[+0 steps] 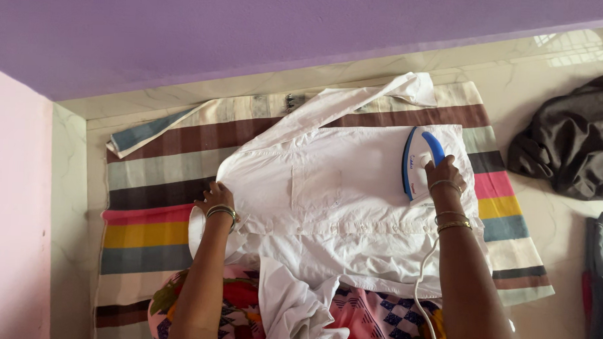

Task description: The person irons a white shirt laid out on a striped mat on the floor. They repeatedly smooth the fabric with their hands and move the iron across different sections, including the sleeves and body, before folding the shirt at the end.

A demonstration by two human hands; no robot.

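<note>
A white shirt point(327, 190) lies spread flat on a striped multicoloured cloth point(154, 178) on the floor. My right hand point(443, 174) grips the blue handle of a white and blue iron point(419, 161), which rests on the shirt's right part. Its white cord point(423, 287) runs down along my right forearm. My left hand point(215, 198) presses flat on the shirt's left edge near the collar, fingers spread. Both wrists wear bangles. One sleeve of the shirt reaches up toward the wall.
A dark grey garment point(573, 149) lies heaped on the pale floor at the right, another dark cloth point(601, 280) below it. A purple wall point(253, 34) runs along the back, a pink wall point(12, 213) at the left. My patterned clothing point(376, 319) fills the bottom.
</note>
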